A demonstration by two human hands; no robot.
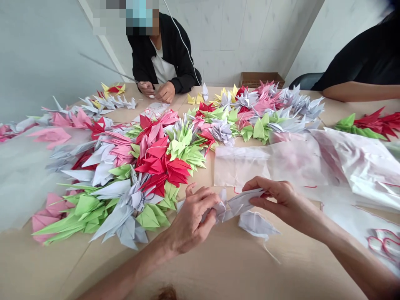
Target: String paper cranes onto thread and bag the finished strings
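My left hand (190, 218) and my right hand (275, 200) both pinch a pale grey origami crane (239, 204) above the wooden table (228, 266). A second pale grey paper crane (256, 225) lies just below my right hand, with a thin white thread (271, 253) trailing from it. To the left of my left hand, a large heap of paper cranes (150, 162) in red, pink, green and grey nearly touches my fingers. Part of the held crane is hidden by my fingers.
Across the table, a co-worker's hands (154, 91) hold a long metal needle (106, 66). Translucent plastic sheets (275, 162) lie to my right. Another person's forearm (353, 91) rests at the far right, near red and green cranes (368, 125). A cardboard box (262, 79) stands behind the table.
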